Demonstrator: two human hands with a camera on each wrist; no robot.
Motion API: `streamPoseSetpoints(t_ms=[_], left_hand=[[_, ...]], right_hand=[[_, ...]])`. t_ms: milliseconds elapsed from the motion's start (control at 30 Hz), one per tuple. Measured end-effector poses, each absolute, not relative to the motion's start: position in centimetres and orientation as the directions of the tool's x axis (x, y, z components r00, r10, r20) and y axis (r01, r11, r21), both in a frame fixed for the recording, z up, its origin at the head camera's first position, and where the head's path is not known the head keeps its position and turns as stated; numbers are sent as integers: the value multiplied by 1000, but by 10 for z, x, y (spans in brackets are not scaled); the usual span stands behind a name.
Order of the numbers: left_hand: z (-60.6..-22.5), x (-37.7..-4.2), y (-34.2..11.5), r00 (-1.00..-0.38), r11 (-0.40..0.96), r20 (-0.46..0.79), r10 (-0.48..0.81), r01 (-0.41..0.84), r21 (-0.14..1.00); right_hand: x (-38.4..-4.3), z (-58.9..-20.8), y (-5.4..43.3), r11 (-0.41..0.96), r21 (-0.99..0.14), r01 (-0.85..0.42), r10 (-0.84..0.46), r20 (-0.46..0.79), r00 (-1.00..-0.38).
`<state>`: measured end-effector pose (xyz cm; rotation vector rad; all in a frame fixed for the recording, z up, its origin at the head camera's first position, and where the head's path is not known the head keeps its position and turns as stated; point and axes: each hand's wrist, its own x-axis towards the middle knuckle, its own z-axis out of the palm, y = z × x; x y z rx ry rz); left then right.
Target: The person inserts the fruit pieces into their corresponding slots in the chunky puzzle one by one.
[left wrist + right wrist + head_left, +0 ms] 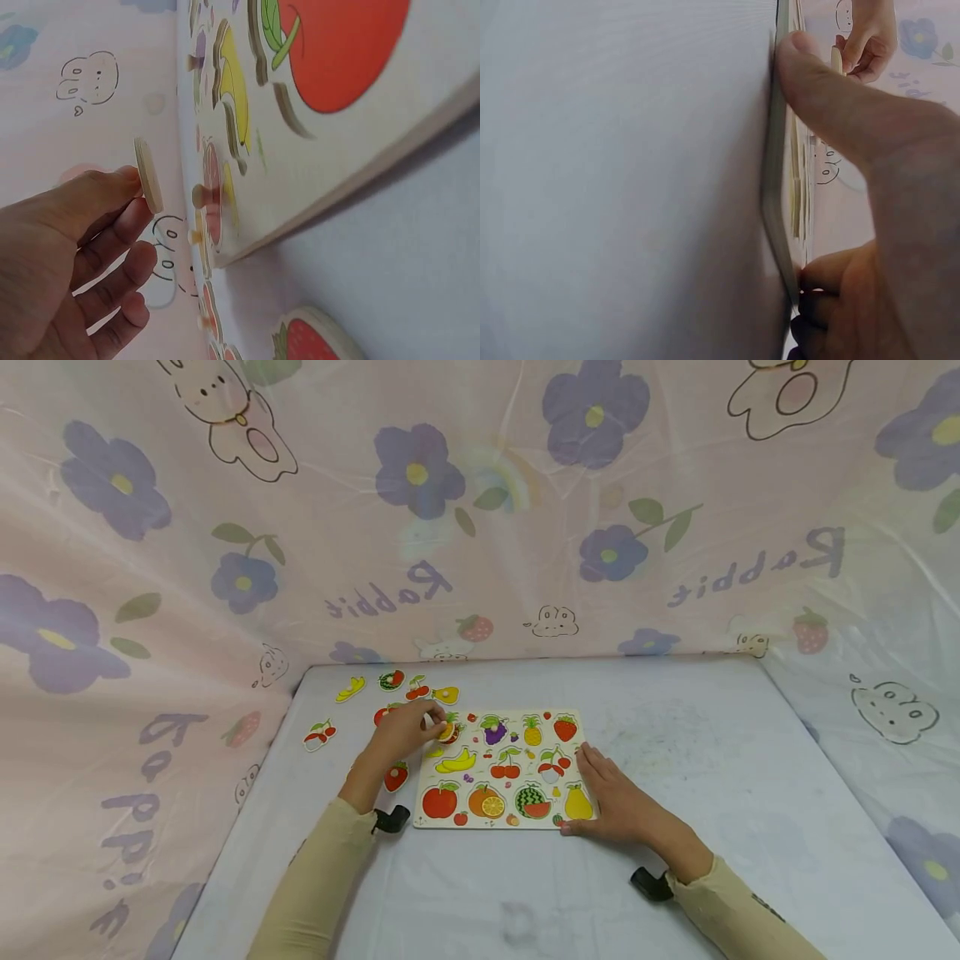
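Observation:
My left hand (405, 731) pinches a thin wooden puzzle piece (148, 174) between thumb and forefinger, above the far left corner of a fruit puzzle board (480, 785). The piece is seen edge-on in the left wrist view; orange colour shows near the fingertips in the head view. Under it, a reddish knobbed piece (212, 199) sits at the board's corner. My right hand (618, 797) rests against the board's right side, fingers along the right edge and thumb (817, 82) at the near edge. The board lies flat, with printed fruits across it.
Left of the board lie loose knobbed pieces: a banana piece (350, 689), a watermelon piece (392, 680), a pear piece (446, 695), a strawberry piece (396, 776) and several others. A white cloth covers the table (487, 893). Patterned curtain (510, 527) hangs behind and at both sides.

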<state>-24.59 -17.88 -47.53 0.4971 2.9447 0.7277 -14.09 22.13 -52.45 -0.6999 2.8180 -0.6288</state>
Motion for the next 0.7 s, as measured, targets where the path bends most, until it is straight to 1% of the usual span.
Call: streamPoseSetpoints(t_ms=[133,333,700], left_hand=[[-473,-246,-170,-940,846,9,341,311,434],[-470,-246,-160,-933,832,24,358,330,446],[-471,-252,-139,-928,835,16,373,344,429]], right_hand=[[-141,-525,221,799,-440,-410,-480,-57,-876],[-140,-523,221,793,-453,-407,-480,-54,-876],[-139,-521,220,797,-449,-403,-474,-53,-879]])
